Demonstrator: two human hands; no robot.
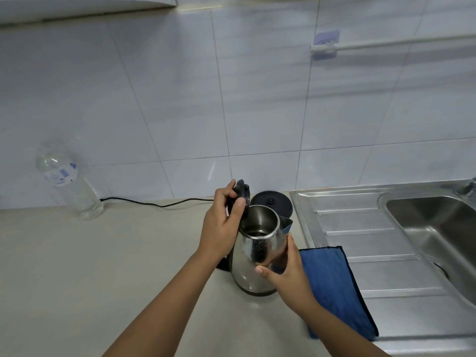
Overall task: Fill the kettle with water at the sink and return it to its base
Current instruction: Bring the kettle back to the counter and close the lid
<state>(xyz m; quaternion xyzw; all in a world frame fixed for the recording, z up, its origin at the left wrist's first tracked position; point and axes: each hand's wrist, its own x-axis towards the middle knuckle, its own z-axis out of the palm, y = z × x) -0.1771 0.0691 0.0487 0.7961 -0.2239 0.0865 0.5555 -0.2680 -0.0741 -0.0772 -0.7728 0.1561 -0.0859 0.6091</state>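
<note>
Kettle (257, 256): standing on the counter (77, 266) just left of the sink (412, 228), off its base (271, 204), mouth showing open.
Lid (242, 193): tilting up and back; its hinge is hiding behind the fingers.
Left hand (221, 225): curling around the lid and handle top, thumb pressing the lid's inner face; handle mostly hidden.
Right hand (286, 266): cupping the kettle's side, fingers wrapping out of sight.
Base: sitting just behind the kettle, partly blocked.
Cloth (334, 287): lying over the drainboard edge, forearm crossing it.
Tap (467, 186): getting cut off at the frame edge.
Bottle (69, 181): blurring, left by the wall.
</note>
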